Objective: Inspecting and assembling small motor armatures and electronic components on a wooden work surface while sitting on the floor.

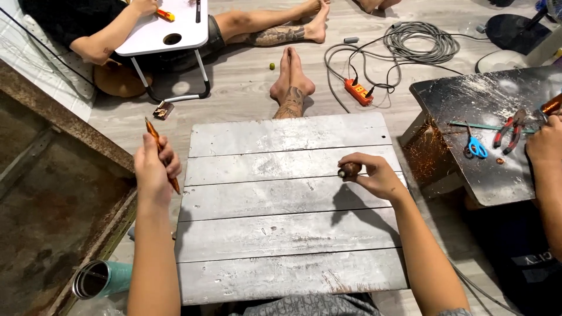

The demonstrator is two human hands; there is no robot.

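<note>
Hands up over my grey plank worktop (281, 234). My left hand (153, 172) is clamped round an orange pen-like tool (162, 154), tip slanting down, off the worktop's left edge. My right hand (374, 175) pinches a small dark cylindrical part (346, 171) between fingertips, just above the worktop's right side. Teal tumbler (100, 278) lies on the floor by my left elbow. Black side worktop (486, 131) to the right carries blue scissors (475, 146) and red pliers (509, 130); another person's hand (544, 143) is beside them. Orange power strip (358, 91) sits on the floor ahead.
</note>
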